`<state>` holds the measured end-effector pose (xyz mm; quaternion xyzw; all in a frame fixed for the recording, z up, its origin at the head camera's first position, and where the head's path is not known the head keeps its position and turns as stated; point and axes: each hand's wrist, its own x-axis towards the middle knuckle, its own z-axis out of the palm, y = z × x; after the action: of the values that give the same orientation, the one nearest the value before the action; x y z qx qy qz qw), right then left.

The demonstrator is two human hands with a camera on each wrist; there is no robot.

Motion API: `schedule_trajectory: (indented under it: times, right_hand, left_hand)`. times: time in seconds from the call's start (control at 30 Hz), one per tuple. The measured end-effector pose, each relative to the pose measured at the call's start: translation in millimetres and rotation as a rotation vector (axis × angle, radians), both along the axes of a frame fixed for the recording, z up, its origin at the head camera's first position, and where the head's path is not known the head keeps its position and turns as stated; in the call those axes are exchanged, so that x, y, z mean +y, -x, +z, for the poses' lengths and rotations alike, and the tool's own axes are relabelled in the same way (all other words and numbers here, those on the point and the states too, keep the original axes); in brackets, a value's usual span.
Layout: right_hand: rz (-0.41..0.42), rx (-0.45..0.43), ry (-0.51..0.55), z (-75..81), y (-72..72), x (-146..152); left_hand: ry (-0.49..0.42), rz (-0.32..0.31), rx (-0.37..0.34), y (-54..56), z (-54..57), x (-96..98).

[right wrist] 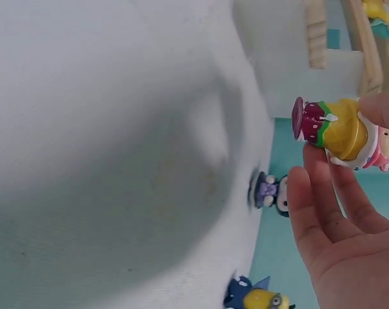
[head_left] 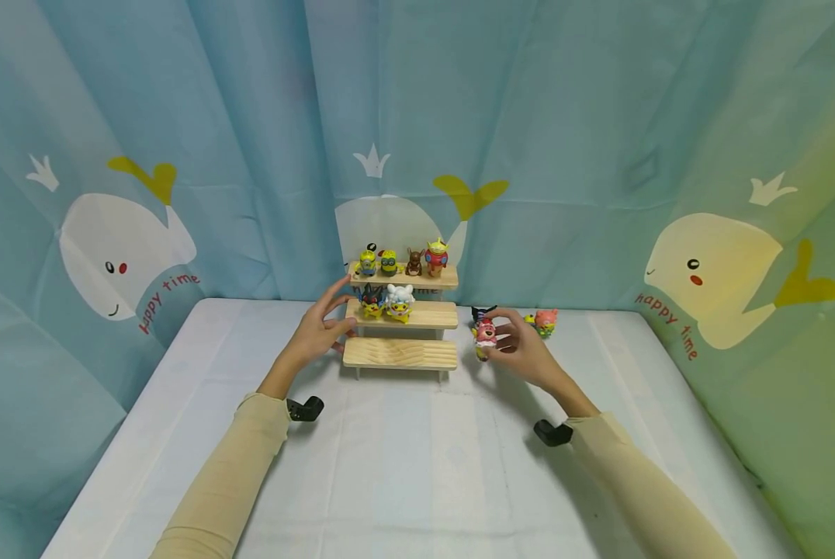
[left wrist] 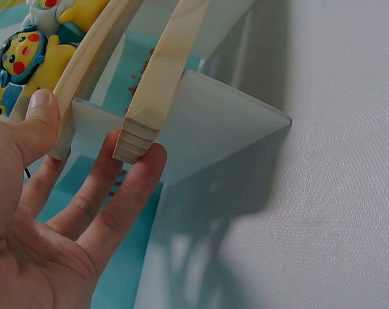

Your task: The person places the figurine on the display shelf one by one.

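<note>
The pink figurine (head_left: 485, 334) is pinched by the right hand (head_left: 528, 354) at three o'clock of the tiered stand (head_left: 400, 353), whose nine o'clock end is touched by the spread fingers of the left hand (head_left: 313, 334), while shelving seems in hand and upright placement called for.

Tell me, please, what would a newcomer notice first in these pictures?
A three-tier pale wooden stand at the back of the white table probably draws the eye first, with small colourful figurines on its upper two shelves. To its right, the right hand holds a pink-and-yellow figurine. Behind, white cartoon whales stand out on the light-blue curtain.
</note>
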<state>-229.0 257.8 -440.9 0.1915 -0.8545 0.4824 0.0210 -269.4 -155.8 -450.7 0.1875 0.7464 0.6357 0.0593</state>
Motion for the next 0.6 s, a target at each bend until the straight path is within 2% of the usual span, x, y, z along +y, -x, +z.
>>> schedule_trajectory:
  times: [0.17, 0.37, 0.6]
  right_hand:
    - [-0.020, -0.011, 0.022, 8.7, -2.6, 0]
    - [-0.030, -0.007, 0.039, 12.9, -5.7, 3]
    - [-0.030, -0.034, 0.045, 19.1, -11.3, 0]
  left_hand:
    - [-0.004, -0.004, -0.016, -2.3, 5.3, 0.2]
    - [0.001, -0.009, -0.012, -14.3, 22.3, 3.0]
    - [-0.010, -0.013, -0.010, -15.9, 23.6, 4.0]
